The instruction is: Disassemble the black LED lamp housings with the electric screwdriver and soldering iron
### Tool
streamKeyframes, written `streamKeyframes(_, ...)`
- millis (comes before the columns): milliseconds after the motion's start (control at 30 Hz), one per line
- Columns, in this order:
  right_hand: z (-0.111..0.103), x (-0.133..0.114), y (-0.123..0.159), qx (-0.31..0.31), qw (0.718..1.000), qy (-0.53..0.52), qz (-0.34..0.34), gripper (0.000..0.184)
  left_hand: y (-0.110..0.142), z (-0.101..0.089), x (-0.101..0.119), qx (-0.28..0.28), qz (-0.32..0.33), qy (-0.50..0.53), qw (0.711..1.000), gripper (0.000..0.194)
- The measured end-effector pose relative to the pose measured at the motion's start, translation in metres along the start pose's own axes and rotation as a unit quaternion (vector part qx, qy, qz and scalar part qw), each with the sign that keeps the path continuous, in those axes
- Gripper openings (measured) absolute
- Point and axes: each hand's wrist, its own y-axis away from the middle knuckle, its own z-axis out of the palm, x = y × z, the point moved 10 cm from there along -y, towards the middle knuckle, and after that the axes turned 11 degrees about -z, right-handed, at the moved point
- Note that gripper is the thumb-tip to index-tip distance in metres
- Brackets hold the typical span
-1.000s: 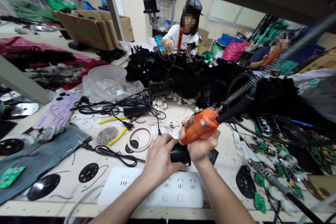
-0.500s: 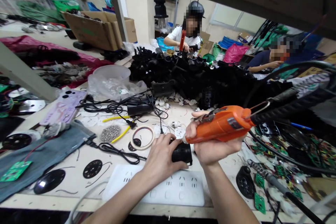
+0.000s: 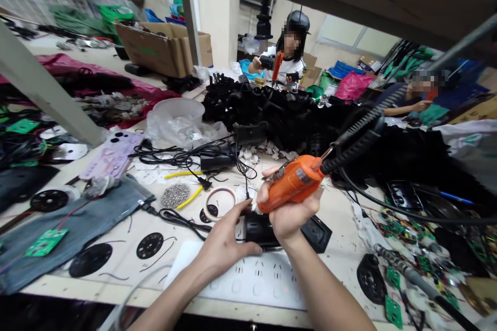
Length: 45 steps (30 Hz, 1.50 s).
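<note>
My right hand [image 3: 297, 212] is wrapped round an orange electric screwdriver [image 3: 291, 181], its black cable running up to the right. The driver's nose points down and left, close to the upper side of a black cylindrical housing [image 3: 258, 228] lying on the bench; the bit's tip is hard to make out. My left hand [image 3: 227, 235] grips the housing's left end, thumb along the near side and fingers on the far side. A wider square black end [image 3: 319, 235] shows right of my right wrist, which hides the part between.
Along the bench's front edge lies a white power strip [image 3: 236, 282]. Left of my hands are a tape roll [image 3: 232, 197], a heap of screws [image 3: 175, 196] and black discs [image 3: 149, 245]. Black parts [image 3: 287, 108] pile up behind; circuit boards [image 3: 394, 310] lie right. A co-worker [image 3: 289, 57] sits opposite.
The view has swung slightly left. The screwdriver has shifted left with my right hand and now tilts more steeply. More of the black housing's right end shows.
</note>
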Motion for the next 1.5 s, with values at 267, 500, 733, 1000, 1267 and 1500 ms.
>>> streamKeyframes(267, 0.001, 0.018, 0.013, -0.031, 0.999, 0.011, -0.023, 0.068, 0.002, -0.004, 0.005, 0.021, 0.038, -0.016, 0.999, 0.08)
streamKeyframes(500, 0.0, 0.006, 0.006, -0.002, 1.0, -0.015, -0.025, 0.063, 0.002, -0.004, 0.015, 0.015, 0.052, -0.064, 0.996, 0.063)
streamKeyframes(733, -0.003, -0.047, 0.029, -0.067, 0.997, -0.011, -0.048, 0.07, 0.005, -0.003, 0.023, 0.002, 0.09, -0.078, 0.993, 0.058)
streamKeyframes(1000, -0.015, -0.026, 0.051, -0.047, 0.999, -0.006, -0.005, 0.065, 0.005, -0.004, 0.025, 0.039, 0.126, -0.084, 0.988, 0.046)
streamKeyframes(1267, 0.0, -0.002, 0.041, -0.06, 0.995, 0.01, 0.081, 0.066, 0.008, -0.004, 0.032, 0.038, 0.09, -0.11, 0.989, 0.029)
streamKeyframes(1500, -0.012, -0.03, 0.032, -0.026, 0.998, 0.028, 0.049, 0.07, 0.008, -0.002, 0.027, 0.066, 0.078, -0.092, 0.991, 0.039)
